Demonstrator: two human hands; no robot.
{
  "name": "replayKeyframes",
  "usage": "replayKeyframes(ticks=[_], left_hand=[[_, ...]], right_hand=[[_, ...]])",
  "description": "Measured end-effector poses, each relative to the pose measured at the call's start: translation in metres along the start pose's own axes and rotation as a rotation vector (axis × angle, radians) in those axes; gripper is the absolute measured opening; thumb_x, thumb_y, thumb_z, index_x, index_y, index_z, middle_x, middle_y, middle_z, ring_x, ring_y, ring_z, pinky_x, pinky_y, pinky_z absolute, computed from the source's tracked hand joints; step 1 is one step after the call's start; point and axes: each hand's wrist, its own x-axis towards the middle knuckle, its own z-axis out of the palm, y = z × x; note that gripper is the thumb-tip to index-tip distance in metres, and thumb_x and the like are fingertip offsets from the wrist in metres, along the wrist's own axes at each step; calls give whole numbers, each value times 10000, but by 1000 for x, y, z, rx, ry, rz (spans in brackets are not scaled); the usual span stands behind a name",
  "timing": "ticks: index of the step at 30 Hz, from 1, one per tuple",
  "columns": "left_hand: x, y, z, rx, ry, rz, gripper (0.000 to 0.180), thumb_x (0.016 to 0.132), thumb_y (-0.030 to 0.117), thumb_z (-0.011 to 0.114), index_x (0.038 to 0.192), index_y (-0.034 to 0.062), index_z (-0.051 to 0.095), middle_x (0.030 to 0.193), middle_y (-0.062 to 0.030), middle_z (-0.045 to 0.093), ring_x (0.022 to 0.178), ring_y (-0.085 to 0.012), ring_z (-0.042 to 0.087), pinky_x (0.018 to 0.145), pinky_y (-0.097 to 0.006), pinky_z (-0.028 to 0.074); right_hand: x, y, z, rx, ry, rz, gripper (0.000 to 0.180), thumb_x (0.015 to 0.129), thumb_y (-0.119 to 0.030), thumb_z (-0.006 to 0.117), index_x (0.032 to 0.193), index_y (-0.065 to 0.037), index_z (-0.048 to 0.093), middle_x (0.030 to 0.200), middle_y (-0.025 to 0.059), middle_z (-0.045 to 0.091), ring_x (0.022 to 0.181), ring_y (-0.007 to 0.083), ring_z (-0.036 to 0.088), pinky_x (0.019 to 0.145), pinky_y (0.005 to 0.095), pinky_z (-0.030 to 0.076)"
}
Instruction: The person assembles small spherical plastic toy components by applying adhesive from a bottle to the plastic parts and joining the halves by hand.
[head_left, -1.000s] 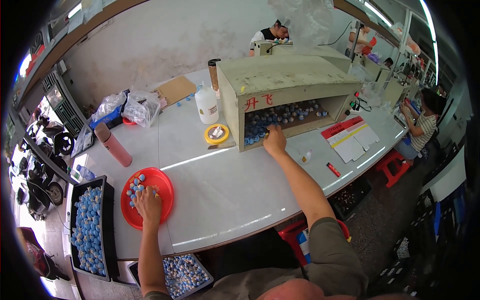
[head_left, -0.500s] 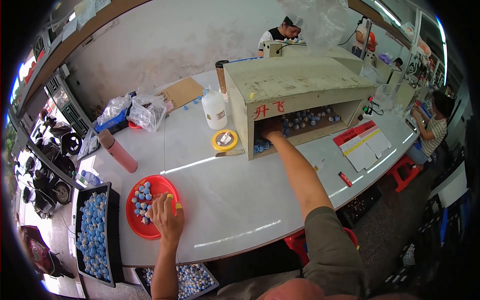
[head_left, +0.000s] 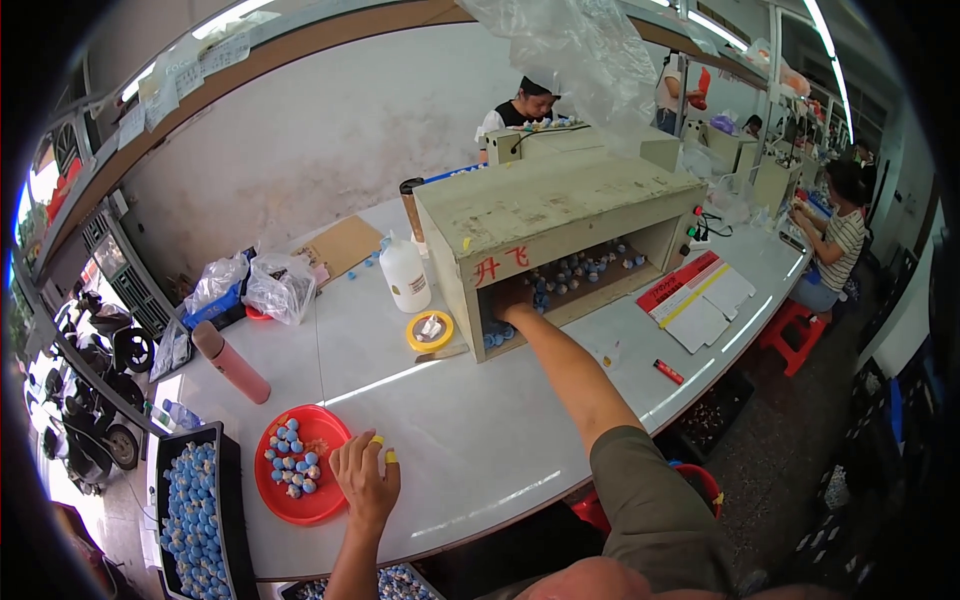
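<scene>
My left hand [head_left: 366,478] hovers by the right rim of a round red plate [head_left: 285,509]. Its fingers are loosely bent and apart, with nothing seen in them, and yellow wraps cover two fingertips. On the plate lies a group of small blue-and-cream balls [head_left: 290,463]. My right arm reaches across the table into the open front of a beige metal box [head_left: 560,215]. Just inside the left end of that opening is my right hand [head_left: 512,298], its fingers hidden in shadow. Blue pieces [head_left: 497,335] lie below it, and more blue balls [head_left: 575,270] sit deeper in the box.
A black crate [head_left: 235,500] full of blue balls stands left of the plate. A pink bottle [head_left: 232,363], a white squeeze bottle [head_left: 405,280], a yellow tape roll [head_left: 416,333], a knife [head_left: 443,354] and a red lighter [head_left: 668,372] occupy the table. Co-workers sit beyond.
My left hand has shifted right, from over the red plate to beside its rim. My right hand stays inside the box. The whole view has turned slightly.
</scene>
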Motion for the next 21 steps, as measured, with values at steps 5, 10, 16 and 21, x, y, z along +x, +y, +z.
replayKeyframes(ticks=[5,10,16,21], left_hand=[[-3,0,1,-186,57,-103,242,757,-8,666,978,3,568,1068,-161,643,952,-347,605,837,-437,457],[4,9,23,-646,-178,-439,230,864,34,637,1068,-43,565,1037,-171,657,856,-272,656,782,-350,519],[15,14,54,-1624,-746,-989,335,1002,262,527,1168,-25,573,1027,-111,661,866,-187,657,748,-290,542],[5,8,66,-1663,-773,-1018,303,1000,220,528,1178,-21,572,1030,-105,668,860,-167,663,722,-263,553]], right_hand=[[-30,8,-18,501,19,116,428,820,-215,648,1221,-84,580,1152,186,631,1093,336,608,882,413,514],[-115,25,15,1156,179,-42,275,809,-16,676,1062,1,571,922,113,645,780,210,626,704,319,514],[-256,-46,-44,1178,-129,-565,398,821,11,653,1204,-22,545,1059,92,612,961,211,616,800,319,512],[-268,-54,-33,1024,-54,-652,519,770,47,644,1269,-42,533,1101,120,588,1014,291,594,863,365,504]])
